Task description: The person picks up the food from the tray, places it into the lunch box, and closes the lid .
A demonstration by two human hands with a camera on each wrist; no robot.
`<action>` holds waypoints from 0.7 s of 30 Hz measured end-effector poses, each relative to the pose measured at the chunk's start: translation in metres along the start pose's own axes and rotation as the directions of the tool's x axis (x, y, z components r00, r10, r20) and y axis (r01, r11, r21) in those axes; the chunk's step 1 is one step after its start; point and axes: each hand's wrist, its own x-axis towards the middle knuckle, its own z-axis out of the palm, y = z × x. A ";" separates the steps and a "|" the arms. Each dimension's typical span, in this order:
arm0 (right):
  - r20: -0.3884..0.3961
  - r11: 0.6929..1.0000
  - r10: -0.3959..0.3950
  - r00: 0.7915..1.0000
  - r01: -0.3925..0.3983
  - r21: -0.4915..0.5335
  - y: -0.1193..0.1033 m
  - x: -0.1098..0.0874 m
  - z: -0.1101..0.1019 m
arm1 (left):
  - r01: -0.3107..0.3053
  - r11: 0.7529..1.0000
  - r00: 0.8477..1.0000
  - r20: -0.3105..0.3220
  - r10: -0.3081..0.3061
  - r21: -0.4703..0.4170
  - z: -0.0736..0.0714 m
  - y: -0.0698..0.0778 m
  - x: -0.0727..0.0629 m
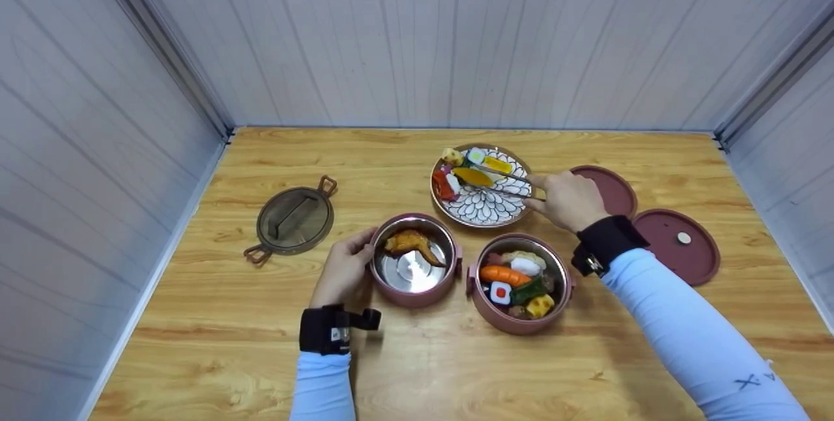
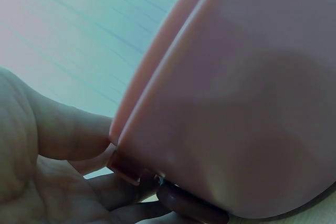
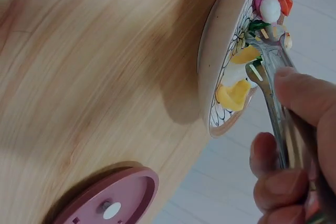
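My left hand (image 1: 342,271) holds the left pink lunch box (image 1: 417,298) by its side; in the left wrist view the thumb lies at the rim and fingers reach around the clasp. Inside that steel-lined box lies a toy chicken wing (image 1: 405,241). My right hand (image 1: 573,199) grips metal tongs (image 3: 273,59) over a flower-patterned plate (image 1: 485,214). The tongs' arms straddle a yellow-orange food piece (image 1: 473,177); I cannot tell whether they pinch it. Around it on the plate are a sushi roll (image 1: 476,156), a yellow piece (image 1: 498,165) and red and white pieces (image 1: 445,185).
A second pink lunch box (image 1: 515,324), filled with several toy foods, stands right of the first. Two dark red lids (image 1: 677,261) lie at the right, one partly behind my right hand. A dark oval lid with brown handles (image 1: 303,229) sits at the left. Walls (image 1: 417,49) enclose the table.
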 end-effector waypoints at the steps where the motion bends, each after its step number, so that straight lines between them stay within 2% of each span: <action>1: -0.007 1.000 -0.003 1.000 0.003 -0.006 -0.001 0.000 0.000 | 0.001 1.000 1.000 0.000 -0.001 0.000 0.000 0.000 0.000; 9: -0.057 0.998 -0.010 0.998 0.007 -0.054 -0.001 -0.004 -0.006 | -0.017 0.999 1.000 -0.002 0.017 0.037 -0.002 -0.002 0.001; 14: -0.064 0.997 -0.024 0.998 0.020 -0.072 -0.001 -0.012 -0.015 | -0.007 1.000 1.000 0.005 0.007 0.007 -0.001 -0.002 0.001; 18: -0.080 0.999 -0.029 0.996 0.026 -0.034 -0.012 -0.024 -0.030 | -0.002 1.000 1.000 0.008 0.002 -0.013 -0.001 -0.002 0.001; 21: -0.095 0.998 -0.069 0.993 0.070 0.007 -0.028 -0.037 -0.042 | -0.003 1.000 1.000 0.007 0.003 -0.013 -0.001 0.000 0.000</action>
